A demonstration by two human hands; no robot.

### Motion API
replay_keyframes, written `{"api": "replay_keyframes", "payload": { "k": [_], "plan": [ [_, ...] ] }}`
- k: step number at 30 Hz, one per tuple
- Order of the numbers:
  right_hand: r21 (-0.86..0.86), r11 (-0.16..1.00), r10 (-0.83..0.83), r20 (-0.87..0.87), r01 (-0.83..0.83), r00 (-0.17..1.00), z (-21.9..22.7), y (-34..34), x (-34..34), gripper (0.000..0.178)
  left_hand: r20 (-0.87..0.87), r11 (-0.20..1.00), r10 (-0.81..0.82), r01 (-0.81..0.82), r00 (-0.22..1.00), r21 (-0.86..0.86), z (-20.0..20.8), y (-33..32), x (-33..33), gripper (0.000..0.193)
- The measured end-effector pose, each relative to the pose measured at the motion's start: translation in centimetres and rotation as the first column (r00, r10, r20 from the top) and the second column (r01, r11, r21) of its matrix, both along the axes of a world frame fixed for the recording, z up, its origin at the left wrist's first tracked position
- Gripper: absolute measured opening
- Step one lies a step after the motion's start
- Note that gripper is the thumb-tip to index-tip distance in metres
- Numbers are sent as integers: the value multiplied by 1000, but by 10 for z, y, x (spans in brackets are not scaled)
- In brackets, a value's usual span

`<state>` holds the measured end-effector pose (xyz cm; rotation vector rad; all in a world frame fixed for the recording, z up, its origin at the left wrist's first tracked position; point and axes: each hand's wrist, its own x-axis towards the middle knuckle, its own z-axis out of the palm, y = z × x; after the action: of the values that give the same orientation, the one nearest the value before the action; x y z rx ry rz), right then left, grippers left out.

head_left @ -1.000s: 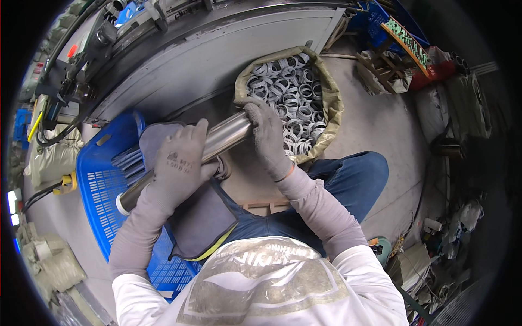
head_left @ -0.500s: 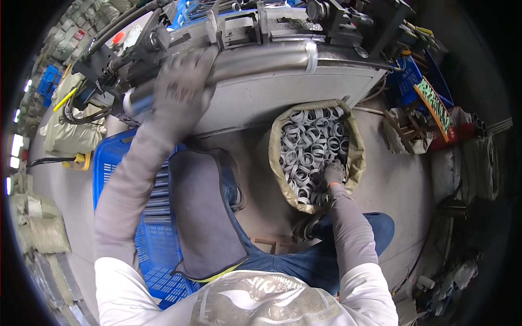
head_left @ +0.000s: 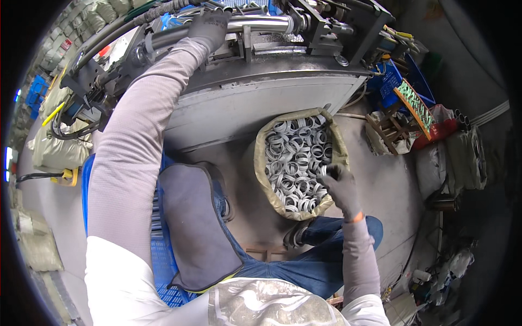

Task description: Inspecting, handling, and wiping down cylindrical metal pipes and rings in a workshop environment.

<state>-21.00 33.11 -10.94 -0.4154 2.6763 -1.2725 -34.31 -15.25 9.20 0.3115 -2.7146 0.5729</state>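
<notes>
My left hand (head_left: 209, 28), in a grey glove, is closed around a shiny metal tube (head_left: 260, 23) at the machine (head_left: 321, 41). The tube lies crosswise over the bench, with a pale ring (head_left: 291, 24) around its right end. Over the right rim of an open sack (head_left: 262, 187), my gloved right hand (head_left: 345, 191) pinches a pale ring (head_left: 324, 171) between thumb and fingers. Many loose grey-white rings (head_left: 293, 163) fill the sack. The fingertips of my left hand are partly hidden behind the tube.
A blue crate (head_left: 166, 261) holding metal tubes stands left of my legs, partly under a grey pad (head_left: 198, 228). The machine's pale front panel (head_left: 255, 103) rises beyond the sack. A wooden frame (head_left: 385, 133) and a blue bin (head_left: 413, 81) stand at right.
My left hand has carried the tube up and away from me, from before the bench onto the machine. My right hand has risen out of the rings with one ring in its fingers.
</notes>
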Motion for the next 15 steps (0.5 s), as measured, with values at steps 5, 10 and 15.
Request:
{"api": "replay_keyframes", "payload": {
  "k": [5,10,15],
  "plan": [
    [-27,999,45,-41,-46,998,-54,11,10,30,-175,990,-128,116,976,-75,-33,7,46,59],
    [-143,990,17,186,10,982,-21,1,5,27,-444,855,-408,505,797,120,-71,-18,213,40],
    [-231,972,26,294,45,955,0,-15,17,29,-181,891,179,-81,967,446,-252,-108,435,29]
  ]
}}
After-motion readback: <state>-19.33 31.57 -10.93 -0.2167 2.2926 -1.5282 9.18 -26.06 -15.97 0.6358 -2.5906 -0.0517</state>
